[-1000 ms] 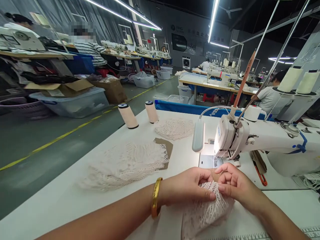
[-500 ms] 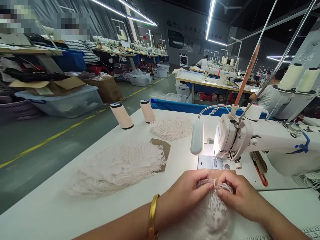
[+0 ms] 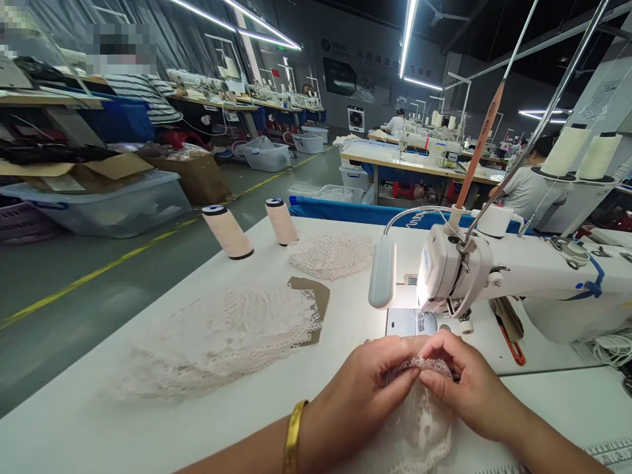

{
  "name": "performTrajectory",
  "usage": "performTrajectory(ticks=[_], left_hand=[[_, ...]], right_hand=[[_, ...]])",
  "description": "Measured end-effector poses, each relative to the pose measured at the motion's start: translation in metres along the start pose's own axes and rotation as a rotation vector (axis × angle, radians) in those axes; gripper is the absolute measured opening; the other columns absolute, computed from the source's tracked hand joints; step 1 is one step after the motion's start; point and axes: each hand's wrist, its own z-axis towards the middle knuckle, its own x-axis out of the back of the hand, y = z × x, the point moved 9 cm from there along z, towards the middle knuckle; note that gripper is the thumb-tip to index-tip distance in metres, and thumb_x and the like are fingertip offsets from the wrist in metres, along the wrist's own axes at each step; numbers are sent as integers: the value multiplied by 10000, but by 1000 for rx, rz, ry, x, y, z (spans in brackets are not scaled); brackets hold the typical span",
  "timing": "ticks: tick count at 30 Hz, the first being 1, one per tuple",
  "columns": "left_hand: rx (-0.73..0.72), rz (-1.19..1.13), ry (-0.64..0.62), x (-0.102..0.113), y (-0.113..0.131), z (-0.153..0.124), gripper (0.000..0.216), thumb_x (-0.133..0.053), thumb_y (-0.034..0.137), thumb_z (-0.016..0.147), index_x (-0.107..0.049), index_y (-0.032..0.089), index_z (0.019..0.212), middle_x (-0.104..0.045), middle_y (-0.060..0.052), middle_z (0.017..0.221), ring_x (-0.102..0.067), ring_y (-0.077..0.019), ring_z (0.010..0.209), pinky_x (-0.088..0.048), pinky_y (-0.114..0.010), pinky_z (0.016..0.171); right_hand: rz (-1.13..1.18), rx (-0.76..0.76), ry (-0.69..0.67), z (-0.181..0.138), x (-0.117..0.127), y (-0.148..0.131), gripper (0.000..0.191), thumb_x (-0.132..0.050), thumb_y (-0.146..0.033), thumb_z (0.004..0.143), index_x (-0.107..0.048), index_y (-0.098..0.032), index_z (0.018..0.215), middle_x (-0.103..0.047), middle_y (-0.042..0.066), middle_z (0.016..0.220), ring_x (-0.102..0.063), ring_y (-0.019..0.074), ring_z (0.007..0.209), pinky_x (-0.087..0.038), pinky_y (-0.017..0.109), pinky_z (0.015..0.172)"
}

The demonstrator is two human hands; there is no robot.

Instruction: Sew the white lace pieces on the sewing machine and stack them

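Note:
Both hands pinch the gathered edge of a piece of white lace fabric (image 3: 424, 421), which hangs down toward me over the table front. My left hand (image 3: 368, 382), with a gold bangle on the wrist, grips it from the left between thumb and fingers. From the right, my right hand (image 3: 469, 388) holds the same edge, the thumbs nearly touching. Just beyond my fingers is the needle area of a white sewing machine (image 3: 444, 270), its lamp (image 3: 382, 270) lit. A large lace piece (image 3: 217, 342) lies to the left on brown card (image 3: 320, 306), and a smaller lace piece (image 3: 333, 255) lies behind it.
Two peach thread cones (image 3: 228, 232) stand at the table's far left edge. Orange-handled scissors or a similar tool (image 3: 513, 345) lie right of the machine head. A ruler marking (image 3: 612, 451) shows at lower right. Other people sit at machines beyond the aisle.
My fingertips have drawn closer together on the lace edge, and the fabric below has shifted slightly. The whole view has moved a little, so the scene sits farther left.

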Motion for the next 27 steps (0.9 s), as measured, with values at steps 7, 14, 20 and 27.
performTrajectory(ticks=[7,14,20,27], left_hand=[[-28,-83,-45,-4,7,1,259,-556,149,988,-782,252,1063,-792,-14,1031,-715,-187,947,-527,-277,871],[-18,-32,-41,-5,2,-1,235,-556,156,983,-773,246,995,-776,-3,925,-681,-176,830,-518,-288,838],[42,-22,-3,-3,-4,-1,168,-619,252,959,-756,256,1057,-772,-21,1092,-676,-215,993,-498,-325,907],[174,8,74,-1,-21,-2,211,-656,346,869,-573,201,740,-652,-16,815,-585,-192,789,-446,-299,711]], right_hand=[[58,-2,32,1,1,-1,209,-662,-450,942,-602,-252,970,-609,8,918,-553,214,885,-419,324,775],[-12,86,85,0,3,-6,205,-635,-440,979,-610,-252,901,-616,8,869,-549,218,870,-398,326,756],[-22,158,143,-1,7,-7,179,-667,-411,987,-670,-266,883,-628,7,890,-560,215,866,-413,336,786],[-17,225,170,-2,10,-10,174,-698,-385,992,-699,-277,856,-646,4,853,-557,205,824,-421,324,758]])
